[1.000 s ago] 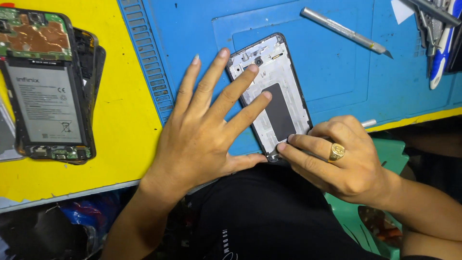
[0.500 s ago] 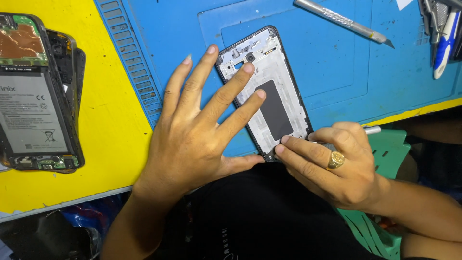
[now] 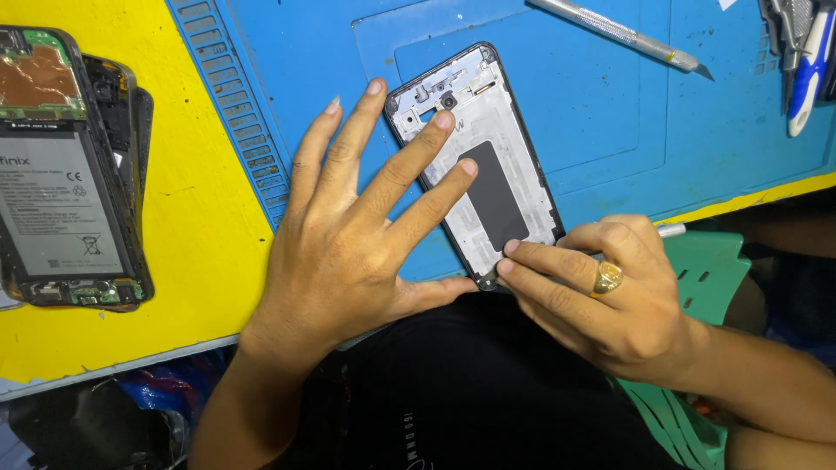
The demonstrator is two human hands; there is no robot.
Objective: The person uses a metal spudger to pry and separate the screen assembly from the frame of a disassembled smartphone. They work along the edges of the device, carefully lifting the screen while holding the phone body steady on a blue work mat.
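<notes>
Blue mat (image 3: 610,130) covers our yellow worktop (image 3: 200,252), the phone frame (image 3: 488,165) lying on it. Our left hand (image 3: 348,235) presses it, fingers spread; our right hand (image 3: 610,296) pinches its lower corner. Far left lies an opened phone (image 3: 61,174) with a white battery label.

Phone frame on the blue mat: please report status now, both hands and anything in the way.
Left hand flat, fingers spread over phone frame. Right hand pinching its lower corner. Frame flat on blue mat. Craft knife and opened phone lie apart.

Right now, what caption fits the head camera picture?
Left hand pressing a phone frame on a blue mat, right hand at its lower corner.
</notes>
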